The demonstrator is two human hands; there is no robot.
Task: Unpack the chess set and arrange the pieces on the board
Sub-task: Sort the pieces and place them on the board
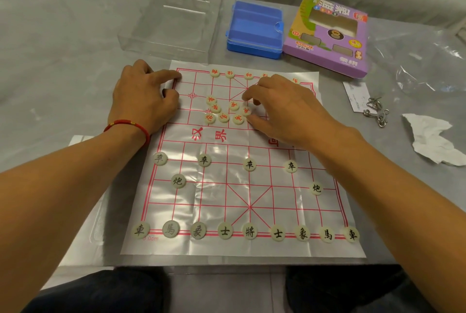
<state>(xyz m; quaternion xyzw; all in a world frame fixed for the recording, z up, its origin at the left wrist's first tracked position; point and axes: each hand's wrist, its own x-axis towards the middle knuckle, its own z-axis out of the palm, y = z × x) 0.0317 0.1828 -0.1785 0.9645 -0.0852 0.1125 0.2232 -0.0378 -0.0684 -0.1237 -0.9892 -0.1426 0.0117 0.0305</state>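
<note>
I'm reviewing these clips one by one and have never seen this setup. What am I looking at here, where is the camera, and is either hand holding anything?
There is no machine: a person wears a camera on the head, looking down at their own arms. On the grey table lies a paper chess board. Black-lettered pieces are set out along the near rows; a loose cluster of red-lettered pieces waits in the far half. The left hand rests at the board's far left corner. The right hand reaches into the cluster; whether it grips one is hidden. Behind lie a clear tray, blue case and purple box.
</note>
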